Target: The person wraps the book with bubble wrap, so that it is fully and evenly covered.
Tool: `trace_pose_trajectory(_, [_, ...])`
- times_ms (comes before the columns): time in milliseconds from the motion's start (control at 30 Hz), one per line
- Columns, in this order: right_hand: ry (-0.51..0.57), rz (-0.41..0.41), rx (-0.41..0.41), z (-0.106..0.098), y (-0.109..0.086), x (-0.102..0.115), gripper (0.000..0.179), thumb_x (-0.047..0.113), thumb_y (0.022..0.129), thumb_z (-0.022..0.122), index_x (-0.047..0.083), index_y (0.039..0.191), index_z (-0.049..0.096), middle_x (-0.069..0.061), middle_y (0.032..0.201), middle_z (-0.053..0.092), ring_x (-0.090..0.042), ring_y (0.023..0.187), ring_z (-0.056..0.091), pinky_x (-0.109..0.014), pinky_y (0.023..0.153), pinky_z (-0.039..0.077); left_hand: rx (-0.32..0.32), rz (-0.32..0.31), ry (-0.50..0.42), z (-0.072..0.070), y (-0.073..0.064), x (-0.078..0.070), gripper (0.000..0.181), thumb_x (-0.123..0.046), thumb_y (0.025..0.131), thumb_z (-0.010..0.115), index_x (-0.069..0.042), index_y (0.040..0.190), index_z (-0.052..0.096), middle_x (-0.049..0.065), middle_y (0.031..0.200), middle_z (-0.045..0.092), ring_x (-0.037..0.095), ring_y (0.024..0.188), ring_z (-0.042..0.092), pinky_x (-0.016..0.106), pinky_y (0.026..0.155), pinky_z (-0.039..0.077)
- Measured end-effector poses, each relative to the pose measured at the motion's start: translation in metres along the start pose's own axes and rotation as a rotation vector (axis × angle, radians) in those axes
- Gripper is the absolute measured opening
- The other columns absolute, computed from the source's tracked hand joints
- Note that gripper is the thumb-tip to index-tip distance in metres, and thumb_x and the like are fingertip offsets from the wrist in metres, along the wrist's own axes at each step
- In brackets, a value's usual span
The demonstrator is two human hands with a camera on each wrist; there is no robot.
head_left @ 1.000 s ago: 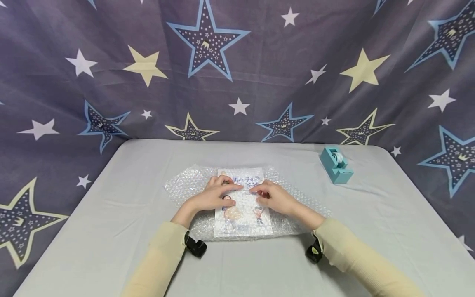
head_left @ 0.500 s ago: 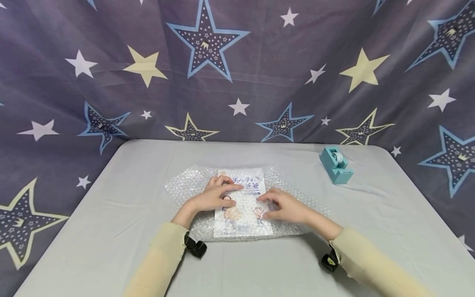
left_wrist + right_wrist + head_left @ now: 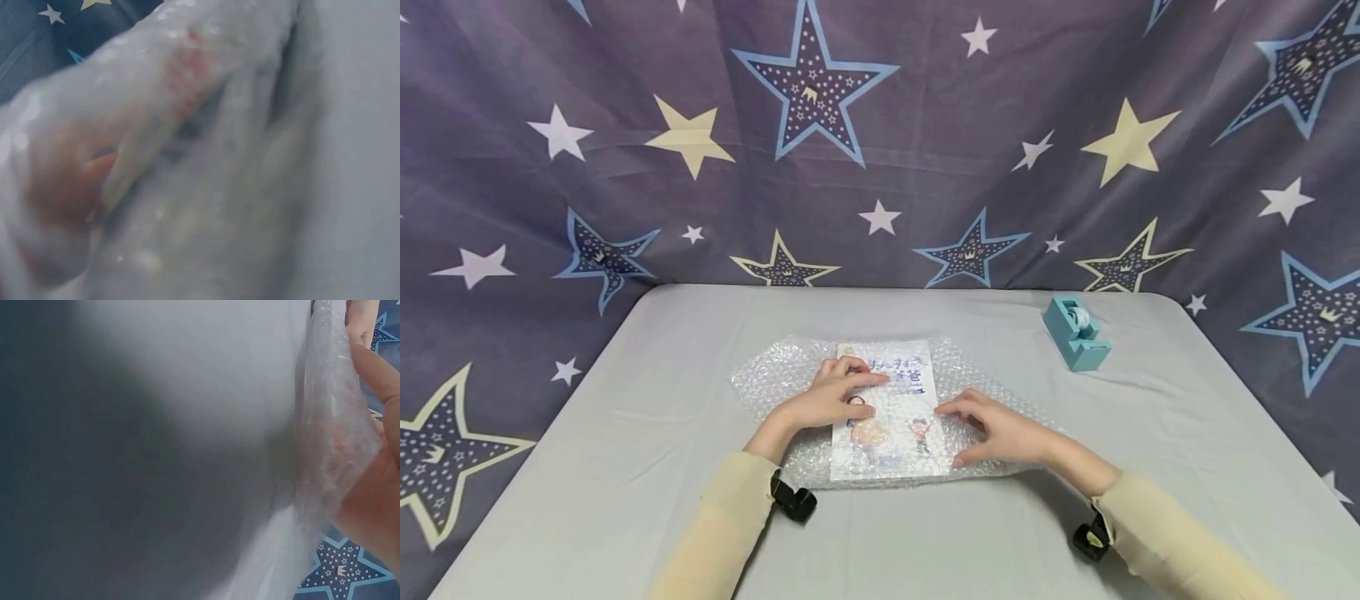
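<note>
The white rectangular booklet with blue lettering and cartoon figures (image 3: pixel 895 433) lies flat at the middle of the table, clad in light-grey cloth (image 3: pixel 925 542). Clear plastic bubble wrap (image 3: pixel 771 375) extends beyond its left and right sides, and bubble texture shows across its cover.

The left hand (image 3: pixel 827 404) rests on the booklet's left part, its index finger extended and its thumb apart. The right hand (image 3: pixel 1007 433) is over the wrap, thumb and fingers spread, with one fingertip at the booklet's right edge; whether this hand bears on the wrap cannot be told. The left wrist view is blurred and settles no finger contact.

A teal block-shaped tape dispenser with a pale roll (image 3: pixel 1078 337) stands near the table's far right corner. A dark purple-grey star-printed curtain (image 3: pixel 880 100) hangs behind.
</note>
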State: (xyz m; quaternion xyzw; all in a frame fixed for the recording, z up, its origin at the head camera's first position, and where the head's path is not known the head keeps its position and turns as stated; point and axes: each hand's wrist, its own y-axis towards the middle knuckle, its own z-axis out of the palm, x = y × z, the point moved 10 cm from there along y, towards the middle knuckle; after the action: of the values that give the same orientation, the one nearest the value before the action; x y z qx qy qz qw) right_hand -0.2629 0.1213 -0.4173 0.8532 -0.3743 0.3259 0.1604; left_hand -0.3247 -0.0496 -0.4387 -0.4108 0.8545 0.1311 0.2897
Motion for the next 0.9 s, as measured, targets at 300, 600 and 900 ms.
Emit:
trace_pose_trajectory(300, [-0.044,0.005,0.017,-0.002,-0.009,-0.002,0.066,0.027,0.069,0.076,0.01,0.127,0.05,-0.006,0.114,0.048,-0.021,0.101,0.046,-0.033,0.085,0.04,0.001,0.001,-0.008,0.001,0.002,0.001,0.051,-0.037,0.084,0.061,-0.031,0.132,0.047,0.0,0.128,0.036,0.024,0.114,0.023,0.05,0.096,0.024])
trace_pose_trajectory(600, [-0.082,-0.005,0.065,-0.004,-0.017,-0.006,0.069,0.028,0.07,0.074,0.01,0.13,0.047,-0.007,0.124,0.046,-0.026,0.114,0.042,-0.048,0.096,0.035,0.002,0.009,-0.028,-0.001,0.001,-0.002,0.051,-0.036,0.084,0.062,-0.029,0.132,0.047,0.002,0.128,0.036,0.026,0.115,0.022,0.051,0.097,0.024])
trace_pose_trajectory(900, [-0.093,-0.017,0.059,-0.008,-0.027,-0.009,0.066,0.027,0.071,0.073,0.007,0.129,0.048,-0.008,0.123,0.047,-0.027,0.114,0.042,-0.045,0.095,0.036,-0.001,0.004,-0.032,0.0,0.0,-0.001,0.051,-0.036,0.083,0.062,-0.029,0.132,0.048,0.003,0.129,0.036,0.026,0.115,0.023,0.052,0.096,0.025])
